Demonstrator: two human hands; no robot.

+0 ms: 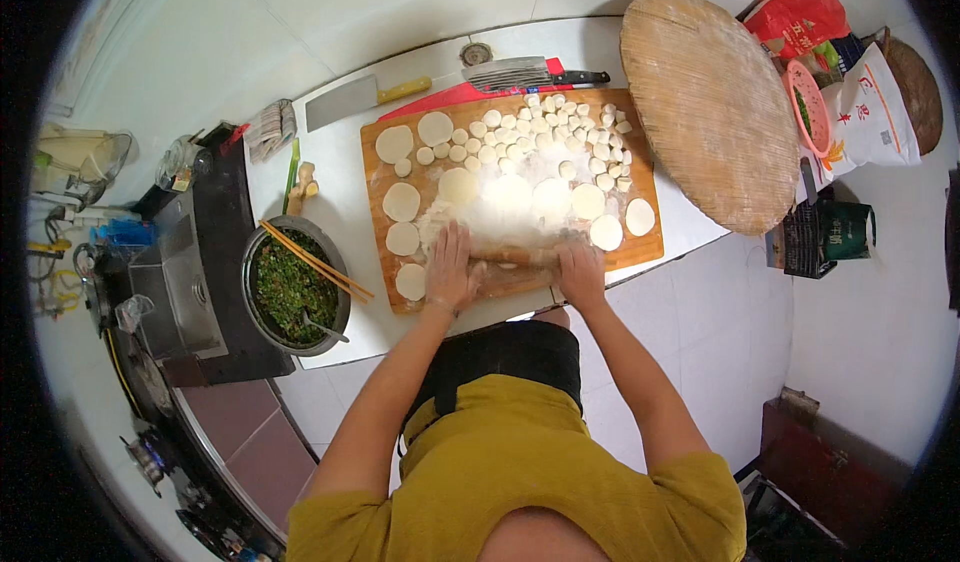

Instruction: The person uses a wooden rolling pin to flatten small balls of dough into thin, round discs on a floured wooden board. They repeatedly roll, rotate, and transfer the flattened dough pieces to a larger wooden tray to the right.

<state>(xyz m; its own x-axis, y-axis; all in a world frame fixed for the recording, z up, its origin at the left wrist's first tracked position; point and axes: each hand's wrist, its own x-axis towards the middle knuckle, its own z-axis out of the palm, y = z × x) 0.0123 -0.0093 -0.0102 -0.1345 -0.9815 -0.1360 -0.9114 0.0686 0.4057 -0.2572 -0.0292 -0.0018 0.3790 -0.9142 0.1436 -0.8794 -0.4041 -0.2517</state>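
Observation:
A wooden rolling pin (515, 256) lies crosswise near the front of a floury wooden cutting board (650, 247). My left hand (452, 267) lies flat over the pin's left end, its fingers stretched forward. At the other end, my right hand (581, 272) has its fingers bent over the pin. Just beyond the pin, the flour and dough are washed out by glare. Round flat dough wrappers (402, 202) lie along the left side and middle, with others, such as one wrapper (606, 232), at the right. Many small dough pieces (545, 122) cover the back right of the board.
Left of the board stands a bowl of chopped green filling (290, 287) with chopsticks (315, 262) across it. A cleaver (345, 102) and another knife (510, 75) lie behind. A large round wooden lid (710, 112) overhangs at right, beside a pink basket (808, 110). A sink (185, 277) is far left.

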